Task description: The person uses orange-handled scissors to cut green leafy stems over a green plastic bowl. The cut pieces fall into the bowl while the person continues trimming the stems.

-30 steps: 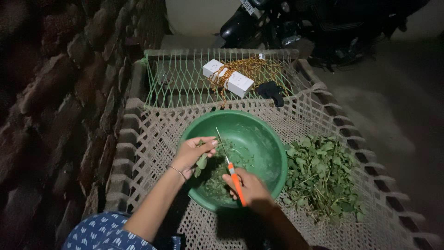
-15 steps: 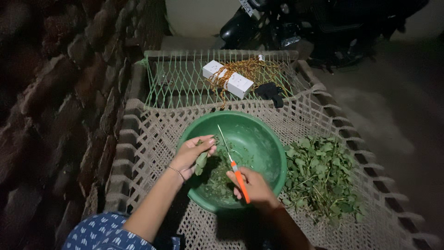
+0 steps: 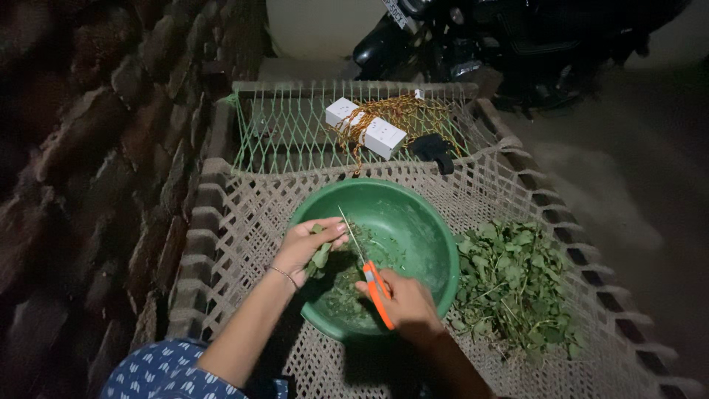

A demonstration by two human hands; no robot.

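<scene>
One woven cot carries a green bowl, with a heap of loose leaves beside it. Over the bowl, the right hand grips orange-handled scissors, while the left hand pinches a leafy sprig against the blade.

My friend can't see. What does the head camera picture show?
A person's left hand holds green leaves over a green bowl while the right hand cuts with an orange-handled knife. A leaf pile lies beside it on a woven cot.
</scene>
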